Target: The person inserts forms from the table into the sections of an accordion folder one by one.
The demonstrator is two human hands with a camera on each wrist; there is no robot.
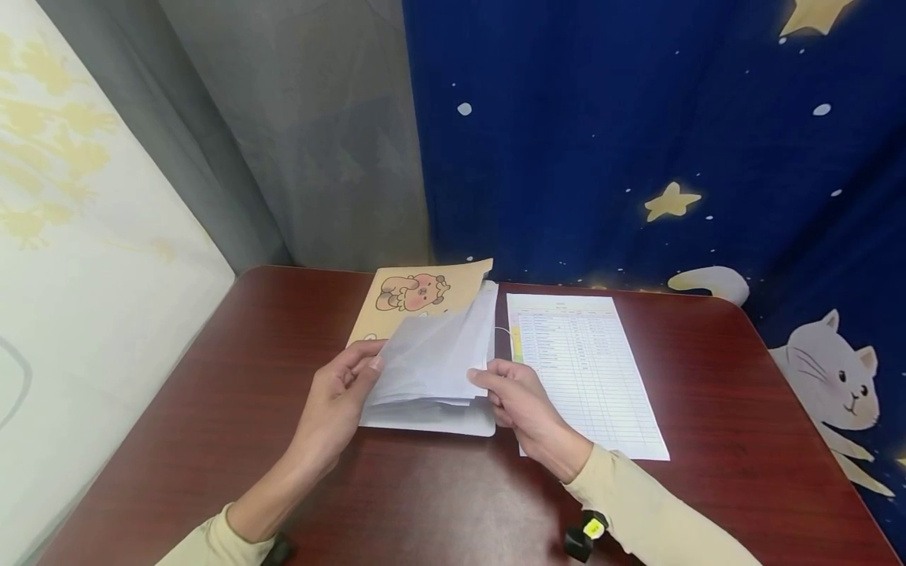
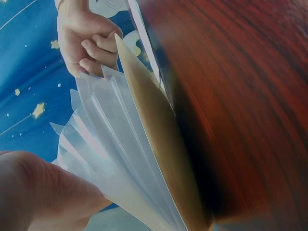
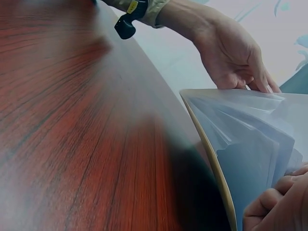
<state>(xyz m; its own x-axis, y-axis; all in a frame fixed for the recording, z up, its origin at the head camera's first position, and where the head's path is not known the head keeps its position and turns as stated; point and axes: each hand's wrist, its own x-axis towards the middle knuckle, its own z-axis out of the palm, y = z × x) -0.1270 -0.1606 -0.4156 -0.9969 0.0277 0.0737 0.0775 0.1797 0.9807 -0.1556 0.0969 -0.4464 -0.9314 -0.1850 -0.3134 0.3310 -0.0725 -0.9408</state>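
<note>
A folder with a tan cover and a cartoon animal lies partly open on the table, its translucent sleeves fanned out. My left hand pinches the sleeves along their left side, thumb on top. At the lower right corner, my right hand holds the sleeves between its thumb and curled fingers. In the right wrist view the sleeves stand apart from one another above the back cover. Whatever is inside the sleeves cannot be made out.
A printed table sheet lies flat to the right of the folder, partly behind my right hand. Dark blue and grey curtains hang behind the reddish-brown table. Small black devices are strapped at my wrists.
</note>
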